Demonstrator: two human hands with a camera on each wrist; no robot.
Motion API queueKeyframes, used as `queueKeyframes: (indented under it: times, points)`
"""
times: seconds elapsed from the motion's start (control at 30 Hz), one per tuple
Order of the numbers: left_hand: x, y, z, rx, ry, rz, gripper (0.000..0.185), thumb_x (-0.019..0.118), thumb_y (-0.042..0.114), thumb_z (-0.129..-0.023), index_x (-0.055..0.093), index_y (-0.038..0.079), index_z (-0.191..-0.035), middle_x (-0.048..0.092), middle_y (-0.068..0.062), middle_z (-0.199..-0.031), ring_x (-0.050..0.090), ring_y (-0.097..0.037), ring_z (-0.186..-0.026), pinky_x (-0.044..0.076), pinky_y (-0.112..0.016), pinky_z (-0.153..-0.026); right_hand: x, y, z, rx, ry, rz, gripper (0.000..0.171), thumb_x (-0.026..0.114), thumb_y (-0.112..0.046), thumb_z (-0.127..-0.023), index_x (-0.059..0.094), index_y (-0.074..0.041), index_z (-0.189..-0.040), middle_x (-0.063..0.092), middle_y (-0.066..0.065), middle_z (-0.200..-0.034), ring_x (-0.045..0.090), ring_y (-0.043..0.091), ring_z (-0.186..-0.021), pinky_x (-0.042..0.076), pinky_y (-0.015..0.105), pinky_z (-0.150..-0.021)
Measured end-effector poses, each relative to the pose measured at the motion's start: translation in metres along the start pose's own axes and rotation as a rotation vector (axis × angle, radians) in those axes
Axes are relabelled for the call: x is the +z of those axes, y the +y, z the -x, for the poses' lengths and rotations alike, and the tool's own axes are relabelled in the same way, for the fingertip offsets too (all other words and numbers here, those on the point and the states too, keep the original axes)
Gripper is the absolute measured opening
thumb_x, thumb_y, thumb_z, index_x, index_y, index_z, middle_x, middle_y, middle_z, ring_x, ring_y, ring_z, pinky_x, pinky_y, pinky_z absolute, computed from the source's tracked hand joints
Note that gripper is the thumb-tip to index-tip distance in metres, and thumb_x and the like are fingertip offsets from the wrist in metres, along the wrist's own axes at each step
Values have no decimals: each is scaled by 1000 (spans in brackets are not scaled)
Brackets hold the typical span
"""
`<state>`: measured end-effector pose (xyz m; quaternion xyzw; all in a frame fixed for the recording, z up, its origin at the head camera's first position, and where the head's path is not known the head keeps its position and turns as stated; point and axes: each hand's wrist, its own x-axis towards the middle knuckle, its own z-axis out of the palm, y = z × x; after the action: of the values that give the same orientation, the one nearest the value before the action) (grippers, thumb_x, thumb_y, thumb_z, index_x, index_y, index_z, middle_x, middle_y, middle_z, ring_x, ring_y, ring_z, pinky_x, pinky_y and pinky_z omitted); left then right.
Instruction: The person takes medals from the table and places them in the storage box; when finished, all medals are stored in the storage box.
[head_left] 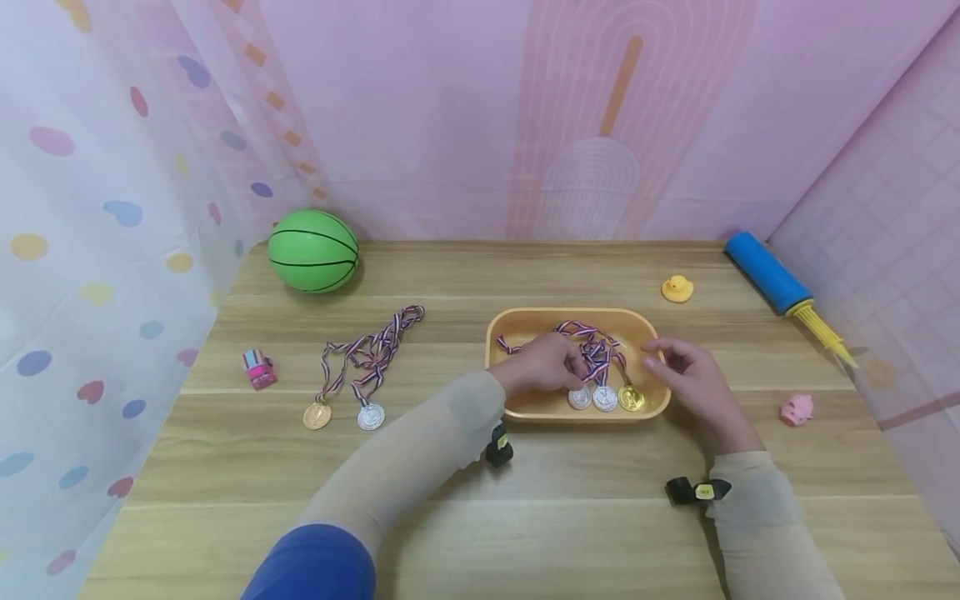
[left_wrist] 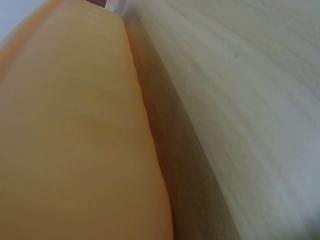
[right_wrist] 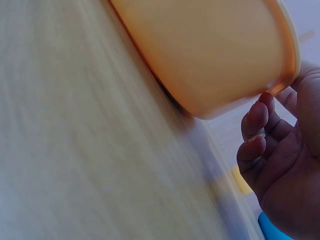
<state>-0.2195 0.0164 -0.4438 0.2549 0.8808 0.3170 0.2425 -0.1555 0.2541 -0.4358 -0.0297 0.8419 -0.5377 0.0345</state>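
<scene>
Left grip (head_left: 546, 363) is just beside silver medals (head_left: 604, 399).

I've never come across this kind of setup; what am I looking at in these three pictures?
No machine here: the work is done bare-handed. One picture comes from a camera worn on the head, looking forward and down; the other two come from the left and right wrists, close beside the orange tray. The left hand reaches in among the ribboned medals inside it; whether it pinches one is hard to tell. The right hand grips the tray's rim. Elsewhere on the wooden table lie two more medals, a green ball, a small pink toy, a yellow duck, a blue and yellow pump and a pink animal figure.
</scene>
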Motion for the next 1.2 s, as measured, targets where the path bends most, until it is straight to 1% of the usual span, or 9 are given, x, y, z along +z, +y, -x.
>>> queueKeyframes:
  times: [0.13,0.2,0.27,0.43,0.6,0.7,0.9,1.1,1.2]
  points:
    - [2,-1,-1,29,16,-49,9,79,13,-78,72,15,-81,64,9,-77,57,-8,-75,45,-18,-69,-1,16,-6,5,0,1,33,64,-21,-94,61,0,-120,48,6,-92,44,18,-86,40,23,-71]
    - [3,-1,-1,42,22,-61,9,79,12,-77,72,15,-81,64,9,-76,57,-8,-75,45,-18,-69,-1,19,-7,2,2,7,33,64,-21,-94,62,-1,-120,48,6,-91,44,18,-85,40,23,-71]
    - [3,-1,-1,56,25,-70,9,79,11,-77,72,15,-79,64,8,-75,56,-8,-74,45,-18,-69,-1,15,-6,-4,2,9,33,64,-20,-94,61,0,-119,47,7,-91,44,18,-85,40,23,-71]
    - [3,0,-1,78,24,-106,8,80,13,-77,72,15,-79,64,10,-74,56,-7,-74,44,-17,-69,0,-4,2,-20,-2,9,32,63,-18,-94,60,4,-118,47,7,-89,44,18,-83,40,23,-70]
    - [3,1,1,96,21,-123,8,80,13,-77,72,15,-77,64,10,-72,55,-7,-72,43,-17,-69,1,-8,4,-12,-9,15,33,63,-19,-95,60,3,-119,47,7,-89,43,19,-83,39,24,-70]
    - [3,2,2,103,21,-130,9,80,13,-77,72,16,-76,63,11,-71,55,-7,-71,43,-18,-69,0,-2,1,6,-7,6,33,63,-20,-94,61,2,-119,47,8,-90,43,19,-84,39,24,-71]
    - [1,4,3,98,15,-143,9,80,14,-77,72,16,-75,63,11,-70,55,-7,-71,42,-19,-69,-1,22,-8,9,-4,16,34,63,-22,-94,61,-1,-121,48,6,-92,44,18,-85,40,24,-71]
    - [-1,3,3,105,40,-146,8,81,16,-76,74,18,-79,64,12,-73,56,-6,-75,43,-19,-74,-1,25,-9,8,3,-6,37,65,-28,-92,62,-3,-120,48,5,-92,44,18,-86,40,24,-72]
    - [-4,4,4,102,55,-138,7,80,18,-78,74,19,-81,64,14,-74,56,-6,-77,42,-21,-79,-1,25,-9,9,4,-15,37,66,-28,-92,62,-3,-120,48,4,-91,45,18,-85,41,24,-72]
